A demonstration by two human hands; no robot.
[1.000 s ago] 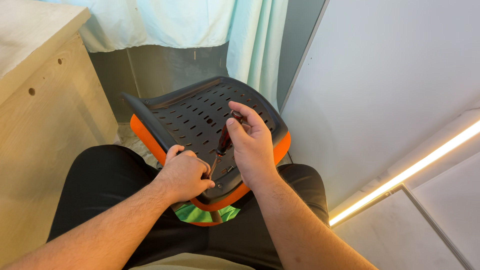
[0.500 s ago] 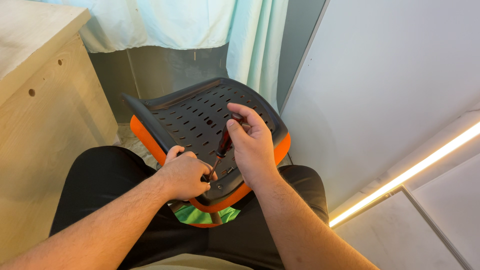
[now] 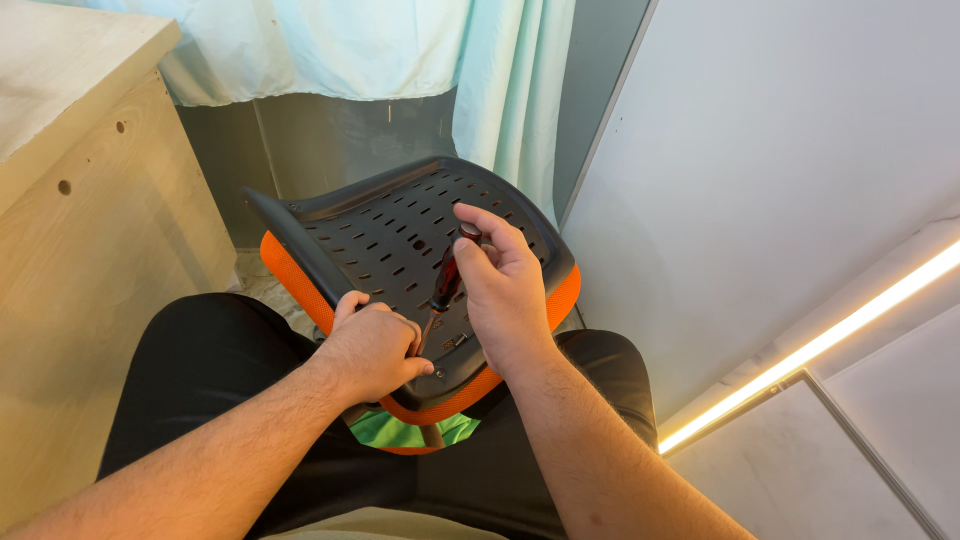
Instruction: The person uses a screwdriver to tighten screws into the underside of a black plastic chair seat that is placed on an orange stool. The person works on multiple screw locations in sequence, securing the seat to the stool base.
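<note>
A black perforated chair seat panel (image 3: pixel 370 225) with an orange cushion edge (image 3: pixel 290 275) rests upside down on my lap. My right hand (image 3: pixel 505 290) grips a screwdriver with a dark red handle (image 3: pixel 447 275), its tip angled down onto the panel near the front edge. My left hand (image 3: pixel 372 347) rests on the panel beside the tip, fingers curled around the shaft near a small screw (image 3: pixel 438 373). A green patch (image 3: pixel 405 432) shows under the seat between my legs.
A light wooden cabinet (image 3: pixel 90 220) stands close on the left. A pale green curtain (image 3: pixel 400 50) hangs behind, and a white wall panel (image 3: pixel 790 170) rises on the right above a lit strip (image 3: pixel 810 350) along the floor.
Both hands stay in nearly the same place. The right hand has shifted slightly on the screwdriver handle, as if turning it.
</note>
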